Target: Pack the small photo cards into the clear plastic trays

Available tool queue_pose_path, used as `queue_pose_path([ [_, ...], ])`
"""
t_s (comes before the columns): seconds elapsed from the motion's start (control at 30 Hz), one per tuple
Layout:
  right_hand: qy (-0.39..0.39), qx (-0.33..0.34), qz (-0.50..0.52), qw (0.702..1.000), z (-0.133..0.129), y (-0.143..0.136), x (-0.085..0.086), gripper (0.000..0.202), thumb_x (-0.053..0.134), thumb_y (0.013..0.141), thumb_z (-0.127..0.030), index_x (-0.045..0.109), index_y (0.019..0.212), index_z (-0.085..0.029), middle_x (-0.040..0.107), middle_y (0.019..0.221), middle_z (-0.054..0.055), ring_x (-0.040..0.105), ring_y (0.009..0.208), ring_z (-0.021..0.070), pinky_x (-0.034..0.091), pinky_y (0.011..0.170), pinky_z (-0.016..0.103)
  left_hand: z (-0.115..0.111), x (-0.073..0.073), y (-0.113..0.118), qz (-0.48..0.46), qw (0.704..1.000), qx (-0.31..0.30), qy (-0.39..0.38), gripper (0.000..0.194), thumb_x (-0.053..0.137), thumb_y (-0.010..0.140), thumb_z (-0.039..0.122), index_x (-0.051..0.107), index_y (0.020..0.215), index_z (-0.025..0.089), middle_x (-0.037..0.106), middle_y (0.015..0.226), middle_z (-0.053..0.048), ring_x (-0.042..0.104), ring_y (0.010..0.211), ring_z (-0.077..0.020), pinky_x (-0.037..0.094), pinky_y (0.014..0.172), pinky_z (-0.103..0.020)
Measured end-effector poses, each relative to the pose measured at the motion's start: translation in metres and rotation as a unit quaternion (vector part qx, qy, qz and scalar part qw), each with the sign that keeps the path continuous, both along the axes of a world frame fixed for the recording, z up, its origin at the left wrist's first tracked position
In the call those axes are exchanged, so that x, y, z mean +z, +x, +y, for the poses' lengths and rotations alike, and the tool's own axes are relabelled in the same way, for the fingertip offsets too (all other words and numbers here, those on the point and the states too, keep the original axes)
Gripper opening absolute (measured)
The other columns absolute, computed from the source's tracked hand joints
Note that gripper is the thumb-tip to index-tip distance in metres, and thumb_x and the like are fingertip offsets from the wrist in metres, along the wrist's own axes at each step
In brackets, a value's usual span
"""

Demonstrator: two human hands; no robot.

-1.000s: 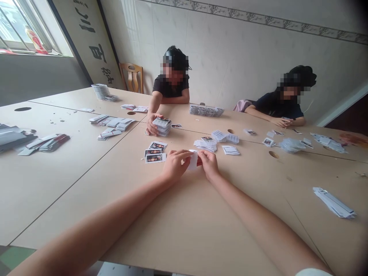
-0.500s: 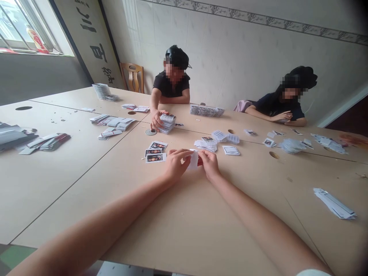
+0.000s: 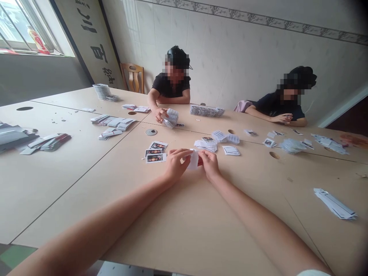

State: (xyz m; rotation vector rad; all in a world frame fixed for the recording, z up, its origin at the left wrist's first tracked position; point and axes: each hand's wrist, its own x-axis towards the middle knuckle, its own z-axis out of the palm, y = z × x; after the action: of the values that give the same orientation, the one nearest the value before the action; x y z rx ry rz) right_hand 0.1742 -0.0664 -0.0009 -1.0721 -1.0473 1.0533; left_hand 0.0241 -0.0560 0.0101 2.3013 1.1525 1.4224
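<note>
by the fingers (image 3: 186, 153) of the left hand (image 3: 174, 165), a thin white piece (image 3: 193, 161) is pinched near its upper left; by those of the right hand (image 3: 209, 163), its upper right is nipped. whether paper or film is held cannot be told, and a small red patch (image 3: 200, 161) beside the right fingertips is mostly hidden. the piece is held between both hands, low over the bench (image 3: 178, 222); contact with it cannot be judged. a light, even pinch on both sides is advised, so that the sheet is neither creased nor skewed. left of the left hand, printed cards (image 3: 155, 157) are laid; beyond the right, a black-outlined white card (image 3: 230, 150). farther off, a stack (image 3: 171, 118) is gripped by a co-worker's hand (image 3: 161, 114).
</note>
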Motion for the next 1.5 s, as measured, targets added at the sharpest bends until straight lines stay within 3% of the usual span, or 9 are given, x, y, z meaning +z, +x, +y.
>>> queue_pose_path([
  [0.6, -0.005, -0.003, 0.004, 1.0, -0.0001, 0.0002, -0.0001, 0.021, 0.06, 0.076, -0.037, 0.061, 0.065, -0.019, 0.061, 0.058, -0.002, 0.058, 0.052, 0.0139, 0.046, 0.048, 0.024, 0.001, -0.0022, 0.0006, -0.039, 0.999, -0.001, 0.034, 0.024, 0.056, 0.081, 0.008, 0.072, 0.094, 0.021, 0.074, 0.095, -0.003, 0.068, 0.084, -0.0151, 0.046, 0.082, -0.031],
  [1.5, -0.014, -0.011, -0.003, 1.0, 0.0004, 0.0003, -0.0003, 0.02, 0.06, 0.075, -0.035, 0.061, 0.064, -0.018, 0.061, 0.056, -0.002, 0.058, 0.049, 0.0129, 0.049, 0.049, 0.024, -0.0016, 0.0033, 0.0, -0.093, 0.995, -0.006, -0.03, 0.022, 0.058, 0.079, 0.009, 0.073, 0.092, 0.018, 0.073, 0.092, -0.004, 0.063, 0.072, -0.0129, 0.051, 0.073, -0.027],
])
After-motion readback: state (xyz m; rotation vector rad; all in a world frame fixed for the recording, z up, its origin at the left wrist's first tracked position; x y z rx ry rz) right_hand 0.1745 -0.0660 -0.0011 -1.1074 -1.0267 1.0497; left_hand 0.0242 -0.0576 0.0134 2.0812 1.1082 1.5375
